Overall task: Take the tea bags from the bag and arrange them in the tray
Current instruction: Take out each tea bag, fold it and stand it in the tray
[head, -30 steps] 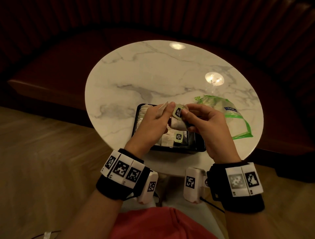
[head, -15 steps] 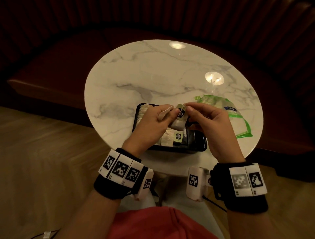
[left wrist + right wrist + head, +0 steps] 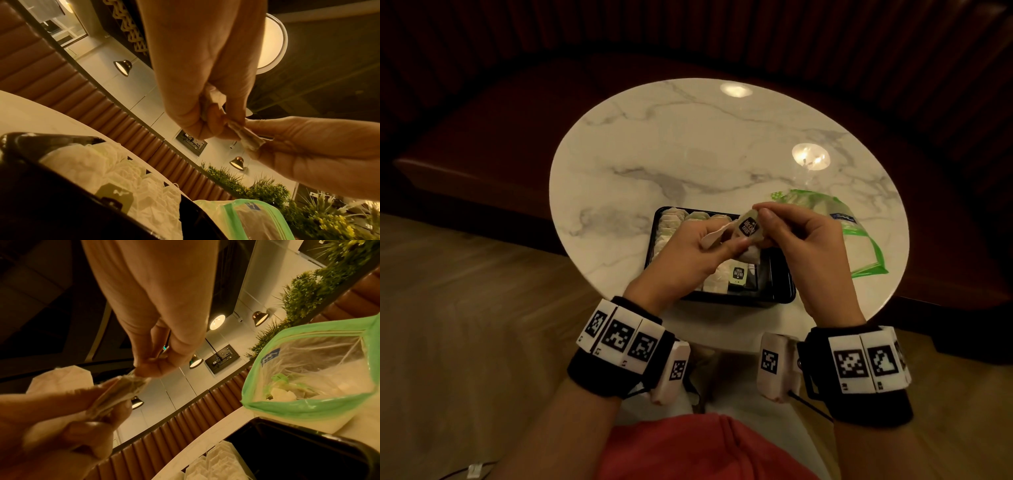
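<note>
Both hands pinch one tea bag (image 3: 748, 233) above the tray (image 3: 784, 274), left hand (image 3: 688, 253) nearer its filled left side, right hand (image 3: 801, 246) nearer the empty right

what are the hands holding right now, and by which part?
Both pinch tea bags above the tray: left hand around the pouches, right hand on the paper tag's top edge.

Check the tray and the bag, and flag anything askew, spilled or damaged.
Nothing spilled or damaged. The tea bags lie in rows in the black tray, one paper tag loose on top. The zip bag lies open beside it.
</note>
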A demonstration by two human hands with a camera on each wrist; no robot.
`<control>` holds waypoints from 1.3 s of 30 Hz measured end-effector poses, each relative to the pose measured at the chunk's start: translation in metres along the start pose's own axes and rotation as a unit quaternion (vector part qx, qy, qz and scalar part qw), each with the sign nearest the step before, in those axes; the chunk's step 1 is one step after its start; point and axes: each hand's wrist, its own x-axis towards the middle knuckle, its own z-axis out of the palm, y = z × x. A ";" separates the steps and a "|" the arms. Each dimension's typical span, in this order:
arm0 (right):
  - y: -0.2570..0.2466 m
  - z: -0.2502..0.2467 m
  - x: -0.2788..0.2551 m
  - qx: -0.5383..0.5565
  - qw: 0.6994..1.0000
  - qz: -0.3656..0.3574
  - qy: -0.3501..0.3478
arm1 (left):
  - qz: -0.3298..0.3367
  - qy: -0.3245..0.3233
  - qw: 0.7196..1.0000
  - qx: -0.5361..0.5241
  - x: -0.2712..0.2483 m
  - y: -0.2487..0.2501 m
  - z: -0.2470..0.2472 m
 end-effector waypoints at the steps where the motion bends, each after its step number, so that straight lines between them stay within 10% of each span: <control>1: 0.000 -0.001 0.000 -0.009 1.000 -0.001 -0.010 | 0.003 0.001 1.000 -0.002 0.000 -0.002 -0.001; 14: -0.014 -0.003 0.000 -0.066 0.995 -0.020 -0.077 | -0.038 -0.033 0.998 -0.046 -0.004 -0.005 -0.001; 23: -0.004 0.001 0.002 -0.061 0.996 0.047 0.049 | -0.155 -0.027 0.968 -0.194 -0.004 0.001 0.004; 39: -0.004 -0.001 0.005 0.033 0.994 0.098 0.036 | -0.159 -0.013 0.964 -0.212 0.002 -0.004 0.003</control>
